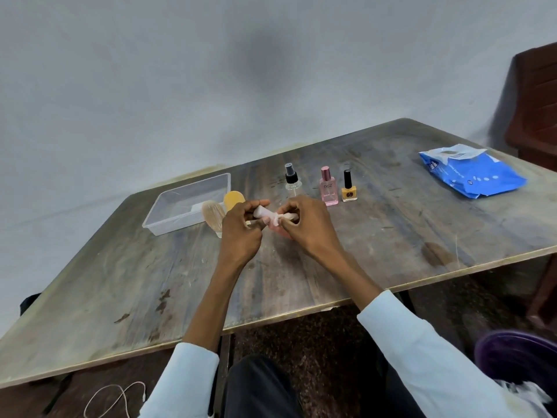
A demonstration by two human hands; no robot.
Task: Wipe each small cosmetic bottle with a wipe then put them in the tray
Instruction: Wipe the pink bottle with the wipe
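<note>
— Nearest the lens, lower centre?
— Dark trousers and pale sleeves; above them a worn, stained wooden table [376, 245] against a plain grey wall [180, 86].
— Hands?
— Mid-frame. The left hand [241, 230] grips a small pale tube-shaped bottle [261, 211]; the right hand [304, 227] pinches a white wipe [275, 219] around it.
— Tray?
— The clear plastic tray [156, 221] sits left of centre; a blue wipe packet [473, 173] lies upper right.

A dark wooden chair [536, 101] stands behind the table [391, 236].
</note>
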